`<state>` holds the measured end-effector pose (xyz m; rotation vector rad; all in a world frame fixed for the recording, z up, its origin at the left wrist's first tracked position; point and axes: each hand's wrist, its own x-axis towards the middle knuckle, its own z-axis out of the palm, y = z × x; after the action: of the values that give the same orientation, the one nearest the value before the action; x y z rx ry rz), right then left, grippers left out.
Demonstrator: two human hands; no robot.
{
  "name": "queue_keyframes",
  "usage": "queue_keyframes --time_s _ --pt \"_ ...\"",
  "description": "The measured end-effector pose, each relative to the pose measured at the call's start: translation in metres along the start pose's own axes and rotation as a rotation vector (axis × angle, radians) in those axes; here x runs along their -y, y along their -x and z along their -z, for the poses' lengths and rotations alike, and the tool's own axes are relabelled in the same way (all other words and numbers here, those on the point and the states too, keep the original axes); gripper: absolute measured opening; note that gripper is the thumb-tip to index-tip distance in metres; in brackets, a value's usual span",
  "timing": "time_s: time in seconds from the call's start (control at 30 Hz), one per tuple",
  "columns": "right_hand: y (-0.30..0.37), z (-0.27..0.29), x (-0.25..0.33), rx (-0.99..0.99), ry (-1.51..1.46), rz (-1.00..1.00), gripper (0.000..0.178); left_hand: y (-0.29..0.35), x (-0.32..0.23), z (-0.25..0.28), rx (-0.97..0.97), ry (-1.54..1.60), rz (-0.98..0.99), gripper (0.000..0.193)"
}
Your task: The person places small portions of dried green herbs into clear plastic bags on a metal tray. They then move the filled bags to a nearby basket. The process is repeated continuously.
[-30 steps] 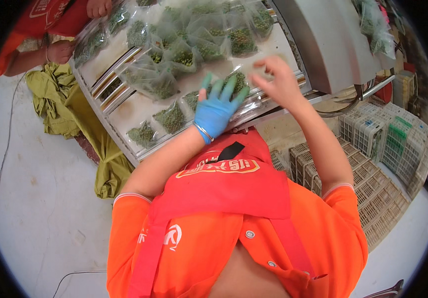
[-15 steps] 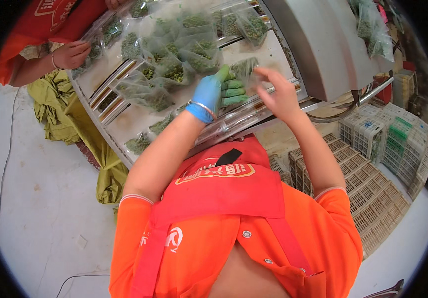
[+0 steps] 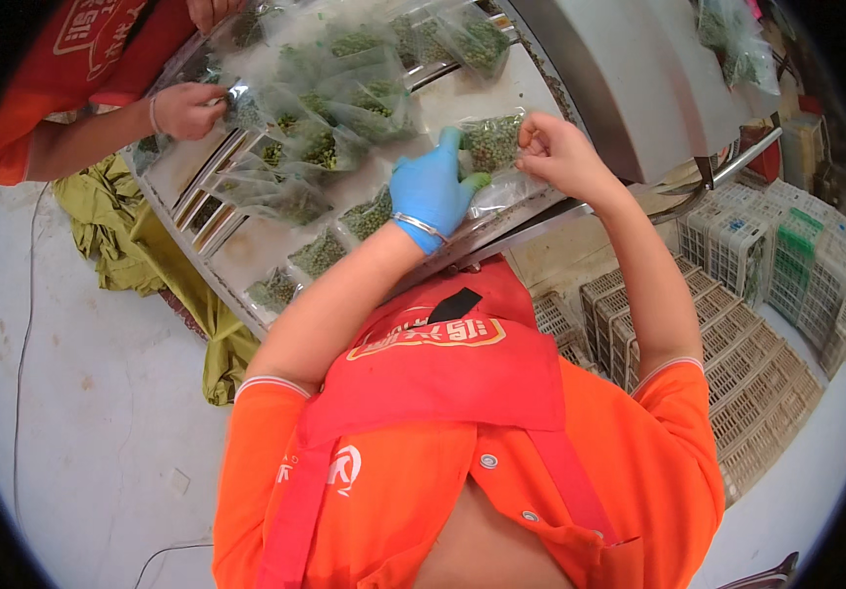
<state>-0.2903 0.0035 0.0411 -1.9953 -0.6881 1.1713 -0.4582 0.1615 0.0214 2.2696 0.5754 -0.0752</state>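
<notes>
A clear plastic bag of small green berries (image 3: 491, 143), some of them reddish, lies flattened out at the table's near right side. My left hand (image 3: 435, 194), in a blue glove with green fingertips and a bracelet at the wrist, grips the bag's left side. Its thumb and forefinger sit apart along that edge. Bare and closed, my right hand (image 3: 562, 157) pinches the right edge between thumb and fingers. Just left of my gloved hand, similar small bags (image 3: 320, 253) lie in a row along the near edge.
Many filled bags (image 3: 374, 93) cover the far part of the white table (image 3: 529, 86). A co-worker's hands (image 3: 190, 110) handle bags at the far left. A metal machine housing (image 3: 619, 88) rises at right. Plastic crates (image 3: 703, 368) stand on the floor right; olive cloth (image 3: 99, 211) hangs left.
The bag, bunched up between my hands before, now lies spread flat. My left hand has turned from palm-up to back-up. The co-worker's near hand has moved right onto another bag.
</notes>
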Motion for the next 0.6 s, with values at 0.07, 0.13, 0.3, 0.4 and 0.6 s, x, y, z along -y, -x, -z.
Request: queue_keyframes --time_s 0.07,0.13,0.3,0.4,0.6 --pt "-0.01 -0.009 -0.013 -0.122 0.286 0.126 0.022 0.0 -0.004 -0.011 -0.092 -0.267 -0.093 0.054" --pt "-0.016 -0.015 -0.026 -0.184 0.423 0.174 0.022 -0.001 -0.006 -0.018 -0.189 -0.396 -0.122 0.055" --pt "0.002 -0.015 -0.015 -0.287 0.718 0.466 0.032 0.005 0.006 -0.034 -0.423 -0.342 -0.211 0.068" --pt "0.016 -0.013 0.003 -0.167 0.874 0.531 0.036 -0.005 0.012 -0.035 -0.382 -0.514 -0.388 0.068" --pt "0.004 -0.008 0.012 0.357 0.979 0.03 0.034 -0.021 0.006 -0.023 -0.105 -0.56 -0.413 0.062"
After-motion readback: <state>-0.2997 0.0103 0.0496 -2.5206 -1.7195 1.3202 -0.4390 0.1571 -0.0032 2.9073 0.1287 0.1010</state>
